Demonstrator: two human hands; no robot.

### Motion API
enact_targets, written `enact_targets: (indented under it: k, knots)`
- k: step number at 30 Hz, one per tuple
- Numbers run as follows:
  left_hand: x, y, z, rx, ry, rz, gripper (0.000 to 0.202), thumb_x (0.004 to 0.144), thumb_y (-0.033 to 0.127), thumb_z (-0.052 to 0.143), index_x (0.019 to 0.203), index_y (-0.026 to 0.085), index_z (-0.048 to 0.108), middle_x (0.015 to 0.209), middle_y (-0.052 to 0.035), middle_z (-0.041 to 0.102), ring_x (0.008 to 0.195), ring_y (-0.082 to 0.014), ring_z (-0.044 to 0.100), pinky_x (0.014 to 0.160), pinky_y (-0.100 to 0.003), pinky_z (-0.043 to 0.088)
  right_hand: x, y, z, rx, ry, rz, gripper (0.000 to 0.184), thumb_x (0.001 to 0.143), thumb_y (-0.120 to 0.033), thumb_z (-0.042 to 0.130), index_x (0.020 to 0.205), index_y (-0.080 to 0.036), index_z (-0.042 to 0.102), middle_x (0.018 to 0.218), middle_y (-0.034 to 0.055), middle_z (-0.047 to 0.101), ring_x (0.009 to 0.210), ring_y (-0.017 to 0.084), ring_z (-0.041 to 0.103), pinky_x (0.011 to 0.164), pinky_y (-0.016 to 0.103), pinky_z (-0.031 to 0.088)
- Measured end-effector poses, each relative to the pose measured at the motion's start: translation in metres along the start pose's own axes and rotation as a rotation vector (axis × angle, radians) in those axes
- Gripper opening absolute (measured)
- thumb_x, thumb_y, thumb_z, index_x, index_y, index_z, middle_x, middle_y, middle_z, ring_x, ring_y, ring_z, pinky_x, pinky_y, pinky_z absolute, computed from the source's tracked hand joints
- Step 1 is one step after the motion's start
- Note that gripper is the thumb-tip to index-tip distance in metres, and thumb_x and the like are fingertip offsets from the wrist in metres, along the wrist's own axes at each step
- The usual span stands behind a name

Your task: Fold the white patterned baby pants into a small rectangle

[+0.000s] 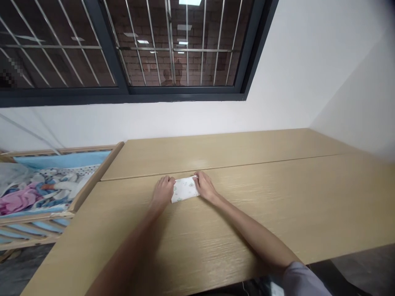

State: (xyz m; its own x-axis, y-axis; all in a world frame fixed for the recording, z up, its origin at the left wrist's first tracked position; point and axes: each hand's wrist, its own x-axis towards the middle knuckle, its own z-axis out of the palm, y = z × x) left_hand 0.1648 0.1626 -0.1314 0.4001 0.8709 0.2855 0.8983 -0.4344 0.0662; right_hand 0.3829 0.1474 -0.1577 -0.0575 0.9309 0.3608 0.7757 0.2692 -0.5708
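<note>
Folded cloth point(184, 189) lies on wooden table point(277, 205), left hand point(163, 191) and right hand point(205, 187) gripping its ends.

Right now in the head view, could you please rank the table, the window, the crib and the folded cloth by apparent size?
1. Table
2. Window, cut off by the frame
3. Crib, partly out of view
4. Folded cloth, between both hands

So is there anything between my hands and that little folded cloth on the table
Nothing visible. The left hand and right hand already touch the folded cloth at either end, on the bare wooden table.
</note>
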Motion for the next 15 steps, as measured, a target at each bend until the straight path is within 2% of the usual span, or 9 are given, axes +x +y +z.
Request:
enact_targets:
  k: [3, 6, 8, 10, 12, 15]
  knots:
    - [-0.004, 0.002, 0.0, 0.012, 0.009, -0.009, 0.034, 0.101, 0.02, 0.035, 0.102, 0.014, 0.068, 0.103, -0.0176, 0.066, 0.102, -0.0316, 0.062, 0.088, -0.043, 0.048, -0.001, -0.003, 0.002, -0.012, 0.021, 0.022, 0.026, 0.101, -0.027, 0.039, 0.118, -0.015, 0.055, 0.112, 0.0159, 0.064, 0.109, 0.028, 0.059, 0.098, 0.043, 0.046]
    - [-0.015, 0.015, -0.001, 0.01, 0.057, -0.014, 0.042, 0.103, 0.029, 0.031, 0.127, 0.007, 0.059, 0.128, -0.0229, 0.06, 0.121, -0.0341, 0.055, 0.1, -0.047, 0.045, -0.009, -0.014, -0.003, -0.072, 0.042, -0.071, 0.038, 0.101, -0.029, 0.037, 0.131, -0.011, 0.052, 0.132, 0.0209, 0.055, 0.126, 0.03, 0.05, 0.108, 0.047, 0.04]
    - [-0.023, 0.028, 0.005, -0.027, 0.081, 0.044, 0.056, 0.104, 0.04, 0.03, 0.144, 0.002, 0.042, 0.148, -0.025, 0.046, 0.139, -0.0336, 0.042, 0.112, -0.048, 0.037, -0.015, -0.022, -0.005, -0.123, -0.049, -0.245, 0.048, 0.101, -0.031, 0.039, 0.145, -0.012, 0.043, 0.148, 0.019, 0.046, 0.139, 0.03, 0.039, 0.116, 0.047, 0.032]
    - [-0.031, 0.037, 0.015, -0.083, 0.074, 0.117, 0.069, 0.103, 0.05, 0.027, 0.151, -0.001, 0.03, 0.156, -0.026, 0.036, 0.148, -0.0325, 0.03, 0.117, -0.05, 0.032, -0.021, -0.025, -0.004, -0.163, -0.193, -0.384, 0.058, 0.099, -0.033, 0.041, 0.154, -0.012, 0.034, 0.157, 0.0162, 0.038, 0.148, 0.028, 0.029, 0.121, 0.047, 0.024]
    - [-0.038, 0.041, 0.026, -0.111, 0.056, 0.159, 0.075, 0.102, 0.055, 0.025, 0.152, -0.002, 0.027, 0.157, -0.0274, 0.033, 0.15, -0.0333, 0.026, 0.119, -0.053, 0.029, -0.025, -0.022, -0.002, -0.198, -0.288, -0.421, 0.063, 0.101, -0.036, 0.039, 0.157, -0.011, 0.027, 0.161, 0.0156, 0.032, 0.151, 0.027, 0.023, 0.124, 0.048, 0.017]
    - [-0.043, 0.034, 0.038, -0.078, 0.053, 0.185, 0.077, 0.101, 0.057, 0.027, 0.152, -0.002, 0.029, 0.158, -0.0273, 0.031, 0.151, -0.033, 0.022, 0.121, -0.054, 0.026, -0.028, -0.013, -0.002, -0.223, -0.32, -0.406, 0.062, 0.105, -0.043, 0.031, 0.159, -0.013, 0.024, 0.163, 0.0145, 0.029, 0.153, 0.025, 0.019, 0.125, 0.048, 0.013]
